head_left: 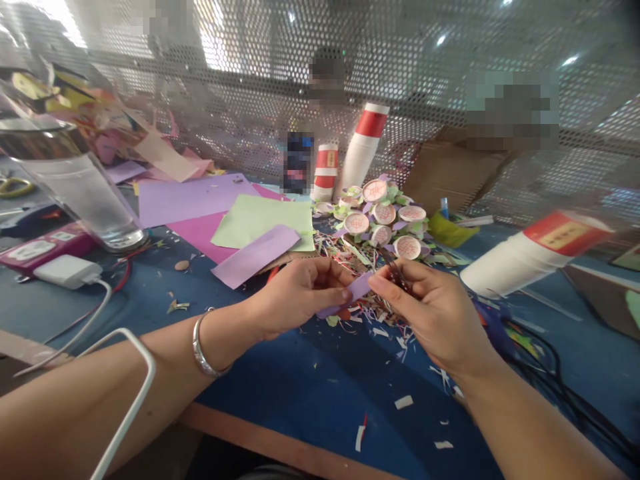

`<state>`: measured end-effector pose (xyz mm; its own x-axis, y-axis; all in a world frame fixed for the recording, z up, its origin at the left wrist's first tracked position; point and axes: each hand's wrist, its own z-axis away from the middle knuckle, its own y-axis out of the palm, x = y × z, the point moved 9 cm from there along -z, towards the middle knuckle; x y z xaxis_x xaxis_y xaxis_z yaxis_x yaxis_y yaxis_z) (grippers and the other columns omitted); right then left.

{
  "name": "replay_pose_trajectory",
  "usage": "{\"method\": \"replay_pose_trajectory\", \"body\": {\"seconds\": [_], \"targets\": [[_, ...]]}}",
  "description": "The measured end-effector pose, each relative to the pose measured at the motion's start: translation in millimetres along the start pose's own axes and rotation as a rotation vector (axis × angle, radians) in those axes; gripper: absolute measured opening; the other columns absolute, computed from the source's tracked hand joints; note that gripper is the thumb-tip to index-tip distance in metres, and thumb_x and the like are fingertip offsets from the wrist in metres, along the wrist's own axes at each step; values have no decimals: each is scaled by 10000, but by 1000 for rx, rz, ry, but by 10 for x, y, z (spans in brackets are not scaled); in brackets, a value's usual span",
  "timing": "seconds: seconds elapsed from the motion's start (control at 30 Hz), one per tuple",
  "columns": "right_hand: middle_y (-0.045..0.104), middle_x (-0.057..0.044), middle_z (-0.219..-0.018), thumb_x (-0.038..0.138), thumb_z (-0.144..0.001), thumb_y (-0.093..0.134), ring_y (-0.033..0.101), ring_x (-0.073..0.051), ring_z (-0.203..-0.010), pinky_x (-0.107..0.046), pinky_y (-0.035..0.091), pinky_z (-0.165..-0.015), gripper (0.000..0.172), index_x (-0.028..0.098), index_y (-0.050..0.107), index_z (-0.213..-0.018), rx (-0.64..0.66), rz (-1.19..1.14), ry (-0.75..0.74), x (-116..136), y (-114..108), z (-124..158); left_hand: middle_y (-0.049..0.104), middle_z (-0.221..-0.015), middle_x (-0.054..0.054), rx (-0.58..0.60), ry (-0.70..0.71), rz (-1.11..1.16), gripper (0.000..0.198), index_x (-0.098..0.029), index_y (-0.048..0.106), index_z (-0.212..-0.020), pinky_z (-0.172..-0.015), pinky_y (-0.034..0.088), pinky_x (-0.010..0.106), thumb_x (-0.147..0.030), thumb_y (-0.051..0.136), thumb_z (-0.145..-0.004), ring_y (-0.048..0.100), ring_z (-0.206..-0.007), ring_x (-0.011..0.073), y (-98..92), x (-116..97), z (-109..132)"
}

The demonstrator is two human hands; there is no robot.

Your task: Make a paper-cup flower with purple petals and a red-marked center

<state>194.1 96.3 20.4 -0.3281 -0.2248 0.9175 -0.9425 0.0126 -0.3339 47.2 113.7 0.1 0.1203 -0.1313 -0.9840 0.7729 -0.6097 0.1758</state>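
Observation:
A small strip of purple paper (361,285) is stretched between my two hands over the blue table. My left hand (295,297) pinches its left end between thumb and fingers. The thumb and forefinger of my right hand (437,313) close on the other end. A dark, thin tool (399,275), perhaps scissors, shows among the right fingers, mostly hidden. Just beyond my hands lies a heap of paper shreds (350,257). Behind it sit several round white discs (385,213) with red print and green and purple paper bits around them.
Purple sheets (187,200) and a green sheet (260,220) lie at left. A glass of water (100,193) stands near a pink power strip (55,247) and white charger (70,271). Stacked paper cups (515,263) lean at right, near black cables (545,360). A perforated screen (250,100) rises behind.

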Motion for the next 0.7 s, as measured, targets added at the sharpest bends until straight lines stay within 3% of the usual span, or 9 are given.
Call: {"method": "replay_pose_trajectory", "body": {"seconds": [0.17,0.37,0.5,0.7], "targets": [[605,20,-694,464,-880,758,494,-107,-599,-261,366,-549,254,216,711,-847,-23,35,-8,26,-20,9,702,-734,38,12,-30,12,127,-121,630,-831,-613,472,218,-174,744,-836,652,-661,101,18,34,10],[395,54,-591,606,-942,616,305,-99,-520,-295,220,-491,409,214,697,-860,7,26,19,34,29,36,677,-726,-1,-137,-78,268,199,-152,596,-783,-629,485,234,-173,794,-768,679,-696,123,-63,101,33],[366,52,-585,618,-984,534,312,-108,-522,-304,233,-493,447,220,679,-842,62,13,30,55,129,48,676,-758,-2,-179,-138,369,218,-160,600,-761,-651,493,249,-174,817,-738,685,-733,134,-82,192,40],[331,60,-613,579,-980,575,272,-99,-529,-290,221,-490,420,221,617,-764,111,-9,32,72,223,60,651,-739,-6,-146,-192,408,224,-156,618,-768,-633,470,231,-206,834,-731,634,-687,107,-9,253,60]]}}
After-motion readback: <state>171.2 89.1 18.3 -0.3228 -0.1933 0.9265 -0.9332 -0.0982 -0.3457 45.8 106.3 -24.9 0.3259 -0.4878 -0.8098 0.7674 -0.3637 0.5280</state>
